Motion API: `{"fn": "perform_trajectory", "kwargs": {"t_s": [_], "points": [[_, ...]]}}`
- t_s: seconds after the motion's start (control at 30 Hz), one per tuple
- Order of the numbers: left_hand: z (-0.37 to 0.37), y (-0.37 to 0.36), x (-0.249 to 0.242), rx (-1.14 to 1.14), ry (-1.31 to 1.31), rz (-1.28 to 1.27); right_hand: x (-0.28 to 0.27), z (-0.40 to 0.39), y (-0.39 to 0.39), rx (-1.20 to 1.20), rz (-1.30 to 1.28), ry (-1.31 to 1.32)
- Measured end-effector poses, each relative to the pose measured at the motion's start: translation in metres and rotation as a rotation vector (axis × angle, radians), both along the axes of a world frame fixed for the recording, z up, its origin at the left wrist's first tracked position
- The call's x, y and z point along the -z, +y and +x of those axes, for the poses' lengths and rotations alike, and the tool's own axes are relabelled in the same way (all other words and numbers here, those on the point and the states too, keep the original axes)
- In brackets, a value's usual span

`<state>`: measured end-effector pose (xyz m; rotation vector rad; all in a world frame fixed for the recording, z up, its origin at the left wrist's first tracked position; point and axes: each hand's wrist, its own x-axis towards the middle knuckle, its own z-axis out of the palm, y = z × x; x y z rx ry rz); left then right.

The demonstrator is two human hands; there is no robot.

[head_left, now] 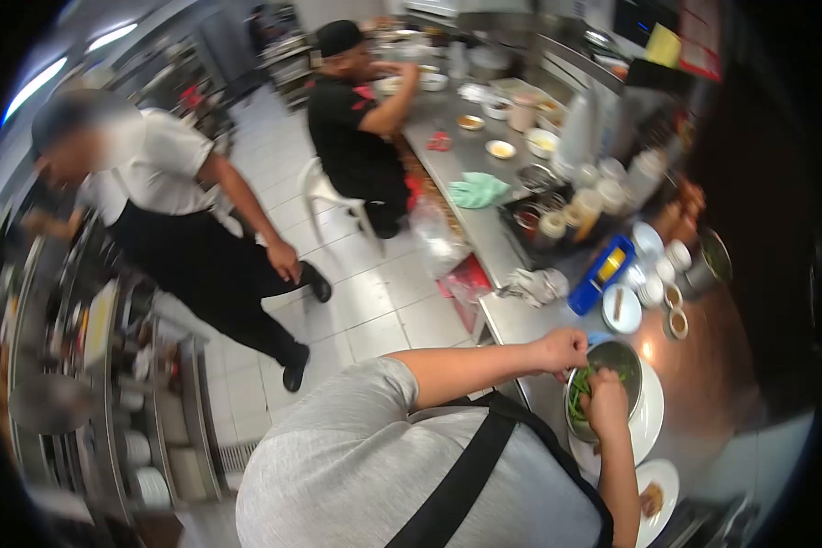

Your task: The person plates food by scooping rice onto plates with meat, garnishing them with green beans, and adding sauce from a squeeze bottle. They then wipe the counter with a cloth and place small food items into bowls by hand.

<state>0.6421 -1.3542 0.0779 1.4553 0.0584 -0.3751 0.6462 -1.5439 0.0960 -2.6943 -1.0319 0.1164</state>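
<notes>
Round silver metal bowl (624,353) of slender green vegetables (577,391) sits over a large white round plate (651,413) on the shiny metal counter (703,365); right hand (606,404) reaches inside, fingers curled at the vegetables; left hand (559,351) at the rim; cannot tell what either grip holds

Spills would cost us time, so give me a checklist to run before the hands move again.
1. Right hand inside the metal bowl: ok.
2. Visible greens inside the bowl: ok.
3. Left hand firmly holding the rim: cannot tell; it is at the rim, grip unclear.
4. Large white plate fully in sight: not ok; the bowl hides part.
5. Smaller plate clear of the bowl: ok.
</notes>
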Motion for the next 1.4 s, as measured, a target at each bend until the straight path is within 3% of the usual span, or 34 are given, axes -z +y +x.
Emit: {"fn": "perform_trajectory", "kwargs": {"t_s": [0.37,0.83,0.93,1.0,1.07,1.13,1.27,1.4], "points": [[-0.084,-0.004,-0.019,-0.427,0.057,0.105,0.001,-0.008,0.02,-0.458,-0.005,0.048],[-0.117,0.02,-0.015,-0.709,-0.031,0.08,-0.018,0.006,0.055,-0.668,0.165,0.031],[-0.117,0.023,-0.026,-0.638,0.035,0.073,-0.033,0.015,0.049,-0.634,0.105,0.076],[-0.106,0.021,-0.023,-0.641,0.055,0.048,-0.048,0.024,0.038,-0.543,0.187,0.255],[-0.099,0.016,-0.027,-0.608,0.068,-0.025,-0.04,0.042,0.027,-0.52,0.281,0.208],[-0.092,0.014,-0.026,-0.56,0.036,-0.043,-0.049,0.042,0.022,-0.403,0.259,0.415],[-0.078,0.003,-0.031,-0.478,0.046,-0.097,-0.05,0.059,0.002,-0.26,0.268,0.543],[-0.07,0.0,-0.023,-0.468,0.054,-0.099,-0.092,0.066,-0.026,-0.161,0.39,0.739]]}}
